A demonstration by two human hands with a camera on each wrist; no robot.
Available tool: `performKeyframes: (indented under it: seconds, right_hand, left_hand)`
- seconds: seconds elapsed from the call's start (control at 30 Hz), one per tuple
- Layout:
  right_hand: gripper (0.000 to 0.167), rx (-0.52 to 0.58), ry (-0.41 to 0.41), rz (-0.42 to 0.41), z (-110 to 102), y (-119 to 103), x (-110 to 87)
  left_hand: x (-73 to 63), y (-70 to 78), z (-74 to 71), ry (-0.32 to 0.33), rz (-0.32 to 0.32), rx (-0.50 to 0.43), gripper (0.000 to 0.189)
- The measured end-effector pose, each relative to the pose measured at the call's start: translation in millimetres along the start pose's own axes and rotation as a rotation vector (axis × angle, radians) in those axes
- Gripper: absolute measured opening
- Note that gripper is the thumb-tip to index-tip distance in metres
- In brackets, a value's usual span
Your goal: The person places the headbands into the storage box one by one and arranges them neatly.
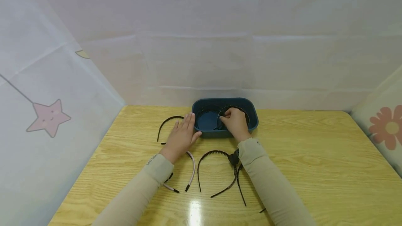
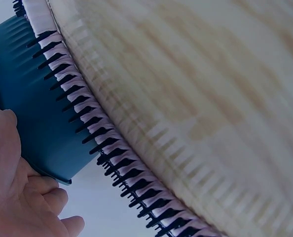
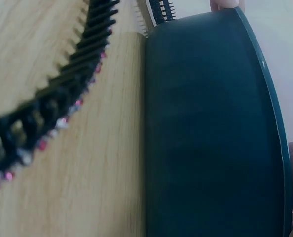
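A dark blue plastic bin (image 1: 216, 134) stands at the back of the table. My left hand (image 1: 182, 137) rests against its left end, the fingers mostly straight along the rim. Inside the bin, my right hand (image 1: 236, 123) pinches a thin black headband (image 1: 219, 113) between thumb and fingers; part of the band is hidden behind the hand. Another dark toothed band (image 1: 207, 110) appears to lie in the bin's left half. A lilac headband with black teeth (image 2: 82, 106) is close by in the left wrist view. The right wrist view shows a black toothed headband with pink and clear stones (image 3: 62, 101).
On the wooden table (image 1: 314, 156) lie several headbands: a black one (image 1: 161, 125) left of the bin, a lilac one (image 1: 193, 168), and a black one (image 1: 216, 151) beside a dark bow-like ornament (image 1: 233, 158). More lie partly under the right forearm. A pale sheet (image 1: 194, 62) hangs behind.
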State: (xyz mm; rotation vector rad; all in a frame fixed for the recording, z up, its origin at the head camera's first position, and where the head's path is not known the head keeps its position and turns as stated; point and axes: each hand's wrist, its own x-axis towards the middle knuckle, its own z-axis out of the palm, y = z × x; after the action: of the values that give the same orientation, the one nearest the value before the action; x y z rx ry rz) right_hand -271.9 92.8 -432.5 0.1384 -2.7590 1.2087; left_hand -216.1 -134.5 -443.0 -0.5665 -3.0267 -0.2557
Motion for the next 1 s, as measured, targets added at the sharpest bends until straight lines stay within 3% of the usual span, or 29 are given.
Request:
performKeyframes:
  seconds: [0.23, 0.43, 0.73, 1.0]
  right_hand:
    - [0.027, -0.057, -0.032, 0.011, -1, -5, -0.1]
    - [0.027, -0.034, 0.003, 0.007, -2, -5, -2.2]
    - [0.018, 0.116, 0.054, -0.134, -13, 4, -9.9]
    - [0.018, 0.218, -0.015, -0.142, -41, 8, -22.9]
  left_hand:
    - [-0.1, -0.7, -1.1, 0.002, -0.005, -0.003, 0.077]
    - [0.4, -0.4, -0.8, -0.005, -0.009, 0.001, 0.077]
    - [-1.1, 1.6, -1.5, 0.017, 0.004, -0.022, 0.076]
    - [-0.3, 1.3, -0.7, 0.008, -0.002, -0.015, 0.076]
